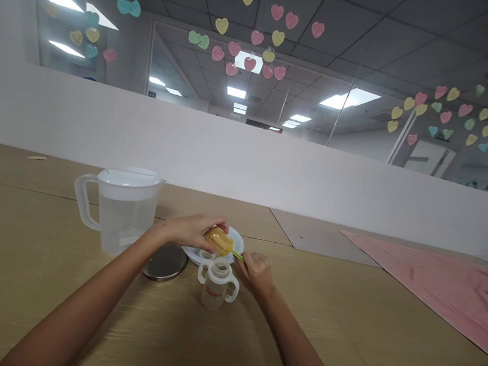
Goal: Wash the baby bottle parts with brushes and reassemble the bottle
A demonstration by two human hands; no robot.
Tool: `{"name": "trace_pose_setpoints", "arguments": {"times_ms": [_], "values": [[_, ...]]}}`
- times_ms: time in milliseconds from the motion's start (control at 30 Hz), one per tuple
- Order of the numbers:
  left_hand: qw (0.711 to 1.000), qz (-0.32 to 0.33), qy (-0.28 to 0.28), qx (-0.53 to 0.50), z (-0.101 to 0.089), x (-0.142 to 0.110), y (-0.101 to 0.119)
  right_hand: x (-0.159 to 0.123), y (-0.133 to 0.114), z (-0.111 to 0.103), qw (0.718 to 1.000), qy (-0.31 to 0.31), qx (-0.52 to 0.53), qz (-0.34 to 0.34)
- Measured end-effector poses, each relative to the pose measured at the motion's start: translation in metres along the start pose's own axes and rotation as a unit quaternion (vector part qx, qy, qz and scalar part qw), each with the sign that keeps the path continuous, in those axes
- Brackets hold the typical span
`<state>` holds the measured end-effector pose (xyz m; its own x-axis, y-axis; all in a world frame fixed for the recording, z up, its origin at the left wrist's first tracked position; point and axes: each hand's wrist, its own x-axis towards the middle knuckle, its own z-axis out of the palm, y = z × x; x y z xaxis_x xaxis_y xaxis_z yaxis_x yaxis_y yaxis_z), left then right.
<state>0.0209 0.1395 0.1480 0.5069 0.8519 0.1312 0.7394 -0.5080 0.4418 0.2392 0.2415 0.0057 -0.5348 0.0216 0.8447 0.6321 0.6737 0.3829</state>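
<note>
My left hand (199, 231) is wrapped round a small clear container with yellow contents (218, 240), tilted toward the right. Between the fingers of my right hand (258, 272) is a thin green-handled utensil (237, 255); its other end meets the container's mouth, and its tip is hidden. Just below stands an uncapped, two-handled baby bottle (213, 293), upright, with red print on its front. Behind it lies a white plate (238, 240), partly covered by my left hand. A small clear round piece (207, 255) shows by the plate's near edge.
To the left stands a large translucent lidded pitcher (126, 217). A dark round disc with a metal rim (165, 263) lies beside my left forearm. A pink cloth (444, 294) covers the table's right side. A white wall (246, 160) with glass above it borders the back.
</note>
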Motion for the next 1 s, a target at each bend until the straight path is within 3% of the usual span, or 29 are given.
{"name": "trace_pose_setpoints", "arguments": {"times_ms": [367,567,633,800,1000], "values": [[0.999,0.038,0.016,0.032,0.007,0.006,-0.001,0.000,0.000,0.001,1.000,-0.011,-0.010,0.001],[0.987,0.137,0.087,0.010,0.011,0.010,0.002,0.000,-0.001,0.002,0.999,-0.003,-0.009,0.039],[0.984,0.144,0.104,-0.005,0.011,0.010,0.007,0.000,-0.001,0.002,0.998,0.000,-0.006,0.061],[0.988,0.080,0.120,-0.046,0.011,0.009,0.011,0.002,-0.003,0.000,0.996,0.017,0.010,0.084],[0.991,0.001,0.123,-0.045,0.010,0.010,0.006,0.007,-0.005,-0.009,0.997,0.050,0.031,0.045]]}}
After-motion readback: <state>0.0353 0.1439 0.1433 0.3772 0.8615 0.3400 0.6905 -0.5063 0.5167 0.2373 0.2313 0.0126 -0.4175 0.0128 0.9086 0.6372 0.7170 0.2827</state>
